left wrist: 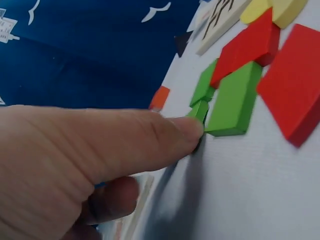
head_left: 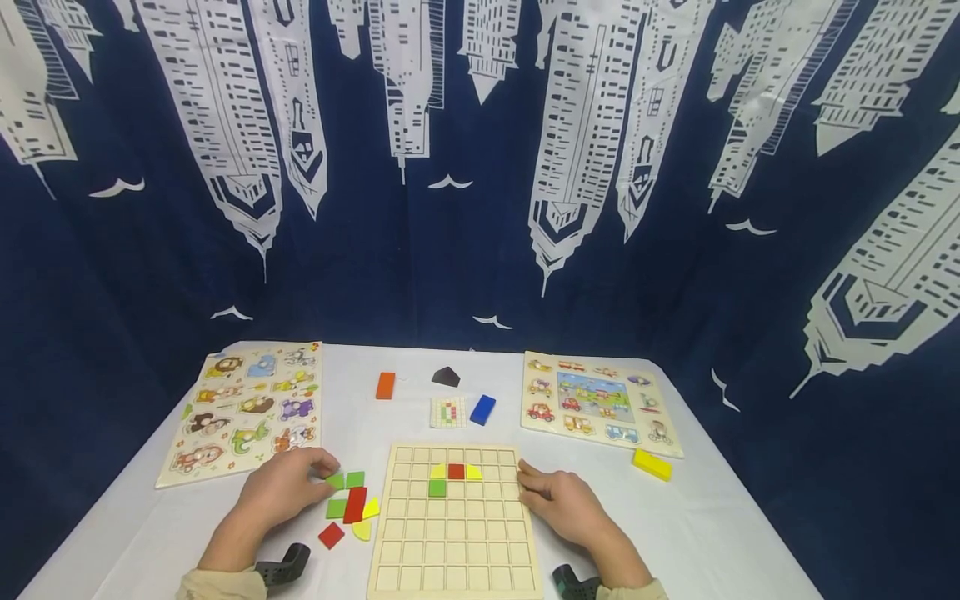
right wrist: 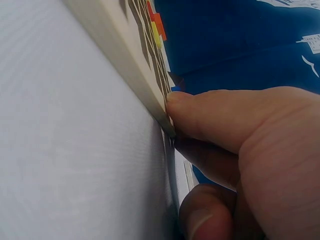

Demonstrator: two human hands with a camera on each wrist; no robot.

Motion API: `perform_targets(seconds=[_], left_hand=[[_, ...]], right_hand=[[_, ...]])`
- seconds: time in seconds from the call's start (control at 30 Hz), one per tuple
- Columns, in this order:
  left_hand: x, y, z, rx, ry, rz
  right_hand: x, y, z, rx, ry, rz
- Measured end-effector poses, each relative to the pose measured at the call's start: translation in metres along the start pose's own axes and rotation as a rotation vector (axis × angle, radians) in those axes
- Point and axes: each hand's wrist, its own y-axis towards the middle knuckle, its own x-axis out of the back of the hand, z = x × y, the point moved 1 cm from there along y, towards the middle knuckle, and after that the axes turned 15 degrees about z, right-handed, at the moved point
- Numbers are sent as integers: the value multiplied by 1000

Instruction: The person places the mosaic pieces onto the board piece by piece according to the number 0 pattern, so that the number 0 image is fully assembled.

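Note:
My left hand (head_left: 279, 490) pinches a small green square tile (head_left: 335, 481) between thumb and index finger, left of the board; the thumb hides part of that tile in the left wrist view. Close by lie other green squares (head_left: 356, 479), red tiles (head_left: 331, 535) and yellow quarter-round tiles (head_left: 362, 530). With its thumb and fingers, my right hand (head_left: 568, 507) grips the right edge of the wooden grid board (head_left: 455, 552). Set in the board's upper cells are a red square (head_left: 456, 472) between two yellow pieces (head_left: 474, 473), and a green square (head_left: 437, 488) below the left one.
Beyond the board lie a pattern card (head_left: 447, 412), a blue block (head_left: 483, 409), an orange block (head_left: 386, 385) and a dark piece (head_left: 446, 377). An animal puzzle (head_left: 255, 400) stands at left, a vehicle puzzle (head_left: 540, 425) at right, near a yellow block (head_left: 652, 465).

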Motion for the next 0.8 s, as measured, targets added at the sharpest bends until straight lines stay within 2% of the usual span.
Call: perform_targets(seconds=[0.17,0.3,0.4,0.5,0.67,0.8], left_hand=[[1,-2,-8,-14,9,-55],[-7,-4,-29,-64,-107,-45],[-16,-10,-47,-76,-193,-23],[-27,-16,-62,-99,-218,-18],[-51,-10,-82,-215,-179,-37],[-70,0,-87,-321,-148,-38]], right_hand=[[1,0,-1,-3,-2,5],[1,-1,-2,-6,-5,-3],[1,0,-1,12,-8,4],[0,1,1,25,-5,14],[1,0,3,9,-13,4],[2,-2,1,6,-9,-1]])
